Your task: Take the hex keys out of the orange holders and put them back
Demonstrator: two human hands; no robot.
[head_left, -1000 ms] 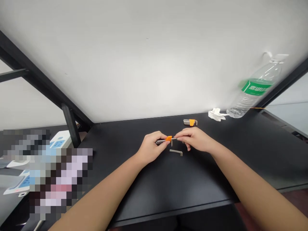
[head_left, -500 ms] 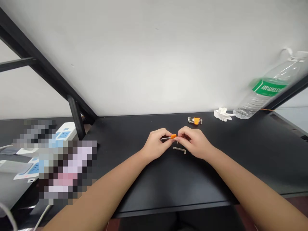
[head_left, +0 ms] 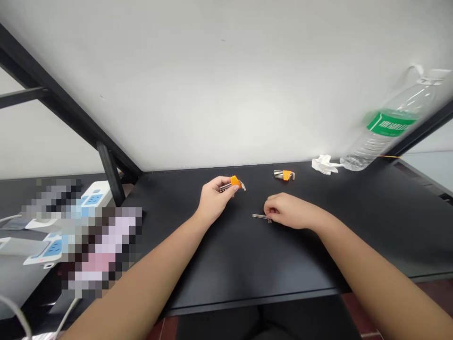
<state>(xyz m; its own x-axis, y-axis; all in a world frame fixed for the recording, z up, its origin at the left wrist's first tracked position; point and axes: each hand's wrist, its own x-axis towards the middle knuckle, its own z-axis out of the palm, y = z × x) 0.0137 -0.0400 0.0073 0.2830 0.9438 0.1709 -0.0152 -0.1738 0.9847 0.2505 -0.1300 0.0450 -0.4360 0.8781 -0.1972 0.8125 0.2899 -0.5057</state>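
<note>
My left hand [head_left: 213, 198] is closed on an orange hex key holder [head_left: 235, 181], held above the desk. Several silver hex keys sit in it, their bent ends pointing right. My right hand [head_left: 288, 210] is low over the desk with its fingers pinched together at the bent end of some loose hex keys [head_left: 260, 216]. Its fingertips partly cover that end, so how firmly they grip is hard to see. Farther back lies a second orange holder [head_left: 287, 175] filled with hex keys.
A crumpled white tissue [head_left: 323, 164] and a large clear bottle with a green label [head_left: 392, 123] are at the back right by the wall. White power strips [head_left: 94, 198] and a blurred-out object [head_left: 109, 241] lie left. A black frame leg [head_left: 111, 172] stands there too.
My hands have separated. The left has moved left and up with the orange holder, now showing bent key ends. My right hand has come off the holder and down to the loose hex keys.
</note>
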